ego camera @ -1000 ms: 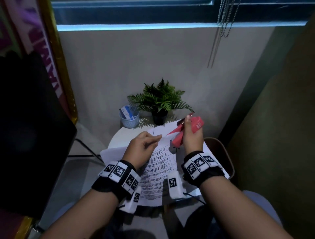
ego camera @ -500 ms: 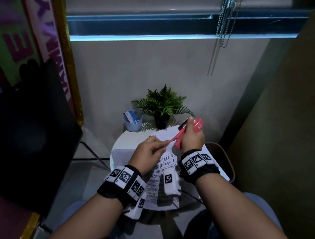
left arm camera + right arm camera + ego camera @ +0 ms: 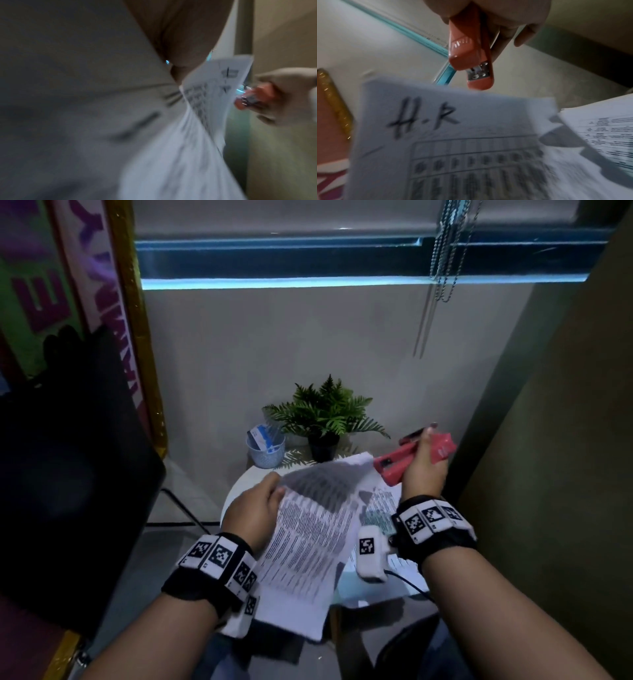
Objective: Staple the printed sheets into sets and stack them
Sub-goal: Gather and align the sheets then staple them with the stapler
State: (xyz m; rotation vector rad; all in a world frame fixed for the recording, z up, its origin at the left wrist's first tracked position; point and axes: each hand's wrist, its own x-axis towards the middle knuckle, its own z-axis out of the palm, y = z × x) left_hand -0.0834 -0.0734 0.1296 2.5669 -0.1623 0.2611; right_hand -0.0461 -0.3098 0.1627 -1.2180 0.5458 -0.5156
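My left hand [image 3: 255, 508] holds a set of printed sheets [image 3: 308, 539] by its left edge, lifted and tilted over the small round white table [image 3: 236, 491]. The top sheet [image 3: 453, 142] carries handwritten letters and a printed table; it is blurred with motion in both wrist views. My right hand [image 3: 423, 474] grips a red stapler [image 3: 397, 463] up at the right, its mouth [image 3: 479, 75] just off the sheets' upper corner and not touching them. More printed sheets [image 3: 387, 508] lie on the table under my right wrist.
A potted fern [image 3: 323, 419] and a pale cup [image 3: 265, 448] with cards stand at the table's back, by the wall. A dark chair back [image 3: 68, 474] fills the left side. A brown stool [image 3: 342, 625] sits below the table's near edge.
The stapler has come off the sheets' corner and moved up and right. My left hand has lifted the set and swung it toward me and left.
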